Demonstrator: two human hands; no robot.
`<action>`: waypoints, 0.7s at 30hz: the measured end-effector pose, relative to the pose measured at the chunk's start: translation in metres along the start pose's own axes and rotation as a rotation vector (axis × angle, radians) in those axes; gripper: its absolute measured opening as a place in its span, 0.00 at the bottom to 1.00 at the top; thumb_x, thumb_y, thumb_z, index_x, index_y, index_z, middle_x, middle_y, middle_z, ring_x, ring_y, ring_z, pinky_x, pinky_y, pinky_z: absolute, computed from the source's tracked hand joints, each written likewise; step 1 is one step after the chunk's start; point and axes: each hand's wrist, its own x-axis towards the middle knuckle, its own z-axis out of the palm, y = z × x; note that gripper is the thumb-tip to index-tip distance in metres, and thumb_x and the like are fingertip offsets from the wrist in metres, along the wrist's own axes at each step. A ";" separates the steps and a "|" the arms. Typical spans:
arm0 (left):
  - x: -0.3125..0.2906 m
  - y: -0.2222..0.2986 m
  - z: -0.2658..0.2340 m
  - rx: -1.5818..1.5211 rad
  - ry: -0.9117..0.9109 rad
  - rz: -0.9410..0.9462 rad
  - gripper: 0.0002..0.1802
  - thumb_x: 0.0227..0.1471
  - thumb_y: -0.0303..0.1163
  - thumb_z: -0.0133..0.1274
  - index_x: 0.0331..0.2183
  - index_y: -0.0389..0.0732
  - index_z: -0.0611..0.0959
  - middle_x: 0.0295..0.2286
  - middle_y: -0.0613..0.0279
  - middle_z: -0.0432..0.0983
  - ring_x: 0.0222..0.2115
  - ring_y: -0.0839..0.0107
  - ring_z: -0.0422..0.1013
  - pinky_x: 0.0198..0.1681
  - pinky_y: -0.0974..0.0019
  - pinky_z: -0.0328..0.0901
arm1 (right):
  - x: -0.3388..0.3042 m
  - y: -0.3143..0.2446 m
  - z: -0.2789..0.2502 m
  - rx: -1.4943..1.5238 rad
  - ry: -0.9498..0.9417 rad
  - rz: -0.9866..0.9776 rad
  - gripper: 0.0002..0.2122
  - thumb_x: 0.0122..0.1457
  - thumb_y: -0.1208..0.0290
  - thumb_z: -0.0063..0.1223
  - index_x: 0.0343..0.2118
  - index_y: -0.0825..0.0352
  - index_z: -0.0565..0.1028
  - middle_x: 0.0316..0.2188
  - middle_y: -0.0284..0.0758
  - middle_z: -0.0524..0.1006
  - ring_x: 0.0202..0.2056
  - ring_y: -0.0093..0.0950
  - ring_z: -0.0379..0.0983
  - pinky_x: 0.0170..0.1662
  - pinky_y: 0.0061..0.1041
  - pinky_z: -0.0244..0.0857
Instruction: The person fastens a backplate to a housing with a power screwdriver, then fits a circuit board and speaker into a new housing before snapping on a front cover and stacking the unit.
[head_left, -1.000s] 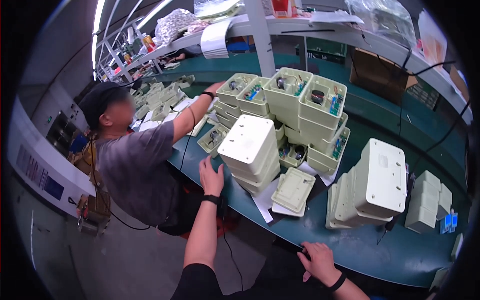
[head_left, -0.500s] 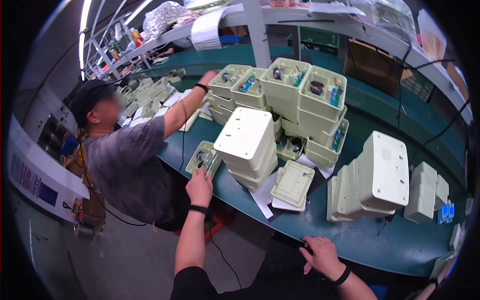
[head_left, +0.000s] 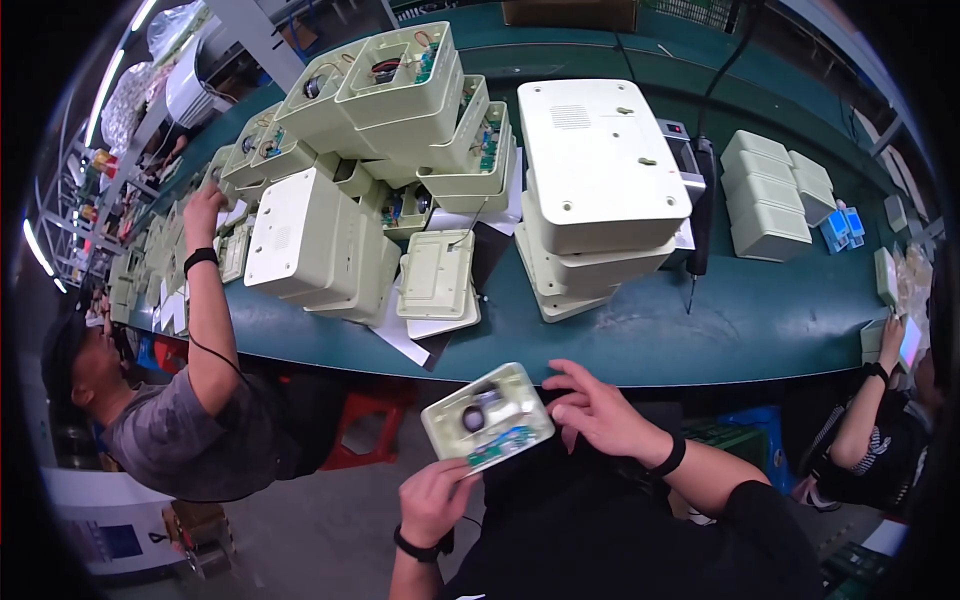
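My left hand (head_left: 437, 500) pinches the lower left edge of an open cream plastic housing (head_left: 437, 425), held tilted in front of the table's near edge. Inside it are a dark round speaker (head_left: 473, 418) and a green circuit board (head_left: 510, 445). At the housing's right edge is my right hand (head_left: 603, 412), fingers apart; whether its fingertips touch the rim I cannot tell. Beyond them, a stack of flat cream covers (head_left: 440, 275) lies on the table. To its right rises a taller stack of closed cream housings (head_left: 600, 160).
Open housings with wiring (head_left: 400, 90) are piled at the back left, behind another closed stack (head_left: 300, 240). A black electric screwdriver (head_left: 700, 220) points bit-down beside the tall stack. Cream boxes (head_left: 765, 200) and blue parts (head_left: 843, 230) sit farther right. Co-workers (head_left: 190, 430) flank me on both sides.
My left hand has brought the housing from the table at left to in front of me. My right hand has risen from the table edge beside it. The view has swung right.
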 end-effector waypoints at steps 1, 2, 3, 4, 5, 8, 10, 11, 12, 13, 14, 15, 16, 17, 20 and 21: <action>0.011 0.006 0.011 -0.006 -0.002 0.001 0.13 0.46 0.25 0.72 0.32 0.40 0.83 0.33 0.60 0.84 0.30 0.62 0.81 0.29 0.64 0.73 | -0.005 -0.001 -0.009 -0.012 0.017 0.007 0.25 0.66 0.74 0.59 0.64 0.68 0.66 0.55 0.41 0.76 0.46 0.27 0.80 0.46 0.26 0.75; 0.023 0.012 0.022 -0.048 -0.037 0.085 0.13 0.46 0.27 0.72 0.33 0.40 0.84 0.33 0.60 0.84 0.30 0.62 0.81 0.29 0.65 0.73 | -0.010 -0.002 -0.020 -0.025 0.037 0.013 0.25 0.66 0.74 0.59 0.65 0.69 0.66 0.56 0.41 0.75 0.47 0.27 0.80 0.47 0.25 0.75; 0.033 0.016 0.032 -0.092 -0.076 0.169 0.13 0.46 0.28 0.73 0.34 0.41 0.85 0.33 0.61 0.84 0.31 0.61 0.81 0.29 0.65 0.73 | -0.016 -0.002 -0.030 -0.035 0.058 0.021 0.25 0.66 0.75 0.58 0.65 0.69 0.65 0.56 0.42 0.75 0.48 0.28 0.80 0.49 0.25 0.75; 0.045 0.019 0.039 -0.100 -0.081 0.173 0.13 0.46 0.28 0.73 0.34 0.41 0.85 0.33 0.61 0.84 0.31 0.61 0.81 0.29 0.65 0.73 | -0.018 -0.002 -0.040 -0.035 0.068 0.025 0.25 0.66 0.75 0.58 0.65 0.69 0.65 0.56 0.42 0.75 0.48 0.28 0.80 0.49 0.25 0.75; 0.056 0.022 0.046 -0.112 -0.109 0.237 0.14 0.46 0.30 0.73 0.35 0.40 0.85 0.33 0.61 0.84 0.30 0.62 0.81 0.28 0.66 0.73 | -0.021 0.001 -0.051 -0.019 0.112 0.016 0.25 0.67 0.75 0.58 0.65 0.70 0.65 0.57 0.41 0.75 0.48 0.27 0.79 0.50 0.25 0.75; 0.096 0.025 0.047 -0.149 -0.109 0.272 0.18 0.45 0.33 0.74 0.37 0.39 0.85 0.36 0.58 0.84 0.31 0.61 0.81 0.29 0.65 0.73 | -0.034 0.010 -0.082 0.017 0.216 -0.008 0.25 0.67 0.76 0.57 0.66 0.71 0.65 0.57 0.41 0.75 0.48 0.25 0.79 0.51 0.25 0.74; 0.118 0.009 0.037 -0.105 0.037 0.135 0.26 0.44 0.35 0.75 0.43 0.36 0.83 0.43 0.53 0.81 0.38 0.57 0.79 0.37 0.61 0.74 | -0.039 0.015 -0.102 -0.014 0.298 -0.033 0.22 0.68 0.75 0.55 0.64 0.73 0.68 0.55 0.40 0.77 0.48 0.25 0.79 0.51 0.25 0.74; 0.127 -0.005 0.033 -0.052 0.146 0.038 0.31 0.43 0.36 0.76 0.47 0.35 0.81 0.48 0.49 0.79 0.43 0.53 0.78 0.44 0.57 0.74 | -0.039 0.016 -0.111 -0.029 0.333 -0.047 0.21 0.69 0.74 0.55 0.63 0.74 0.69 0.55 0.39 0.77 0.48 0.25 0.79 0.51 0.25 0.74; 0.141 -0.014 0.034 0.138 0.237 -0.019 0.37 0.43 0.39 0.75 0.52 0.35 0.78 0.52 0.46 0.75 0.49 0.48 0.75 0.50 0.53 0.72 | -0.039 0.016 -0.122 -0.027 0.331 -0.055 0.21 0.69 0.74 0.55 0.63 0.74 0.69 0.55 0.39 0.77 0.48 0.25 0.79 0.51 0.25 0.74; 0.154 -0.020 0.033 0.332 0.327 -0.082 0.43 0.44 0.42 0.75 0.57 0.35 0.74 0.56 0.43 0.72 0.54 0.44 0.72 0.55 0.49 0.69 | -0.040 0.016 -0.132 -0.104 0.364 -0.068 0.19 0.69 0.73 0.54 0.61 0.74 0.71 0.52 0.39 0.79 0.47 0.25 0.79 0.50 0.25 0.74; 0.162 -0.028 0.032 0.342 0.330 -0.085 0.43 0.44 0.42 0.75 0.57 0.35 0.74 0.56 0.43 0.72 0.54 0.44 0.72 0.55 0.49 0.69 | -0.040 0.014 -0.141 -0.181 0.395 -0.081 0.17 0.70 0.73 0.53 0.59 0.74 0.73 0.49 0.39 0.81 0.46 0.25 0.80 0.49 0.26 0.73; 0.168 -0.033 0.033 0.378 0.299 -0.174 0.47 0.44 0.46 0.74 0.59 0.35 0.71 0.57 0.40 0.69 0.55 0.42 0.70 0.57 0.47 0.67 | -0.038 0.009 -0.147 -0.262 0.426 -0.095 0.16 0.71 0.72 0.52 0.57 0.74 0.76 0.47 0.39 0.83 0.45 0.25 0.80 0.49 0.26 0.73; 0.173 -0.039 0.034 0.412 0.267 -0.265 0.51 0.44 0.51 0.73 0.62 0.35 0.69 0.59 0.38 0.66 0.57 0.39 0.68 0.59 0.46 0.65 | -0.033 0.003 -0.148 -0.262 0.417 -0.100 0.16 0.71 0.72 0.52 0.57 0.74 0.76 0.47 0.39 0.83 0.45 0.25 0.80 0.49 0.26 0.73; 0.176 -0.044 0.035 0.444 0.235 -0.357 0.55 0.45 0.55 0.72 0.64 0.35 0.66 0.61 0.35 0.63 0.58 0.37 0.67 0.61 0.44 0.63 | -0.028 -0.003 -0.149 -0.365 0.452 -0.119 0.15 0.70 0.72 0.52 0.55 0.74 0.77 0.44 0.40 0.84 0.44 0.27 0.81 0.48 0.27 0.74; 0.186 -0.057 0.042 0.441 0.164 -0.380 0.57 0.44 0.56 0.72 0.65 0.35 0.64 0.60 0.36 0.65 0.57 0.37 0.68 0.59 0.45 0.65 | -0.013 -0.015 -0.154 -0.578 0.528 -0.156 0.13 0.70 0.72 0.51 0.52 0.73 0.79 0.39 0.42 0.85 0.42 0.31 0.83 0.47 0.29 0.74; 0.186 -0.061 0.044 0.438 0.125 -0.390 0.58 0.44 0.56 0.71 0.66 0.35 0.63 0.59 0.37 0.66 0.57 0.38 0.68 0.58 0.45 0.66 | -0.008 -0.015 -0.156 -0.665 0.539 -0.197 0.13 0.70 0.72 0.52 0.51 0.73 0.79 0.38 0.44 0.85 0.41 0.35 0.83 0.47 0.30 0.74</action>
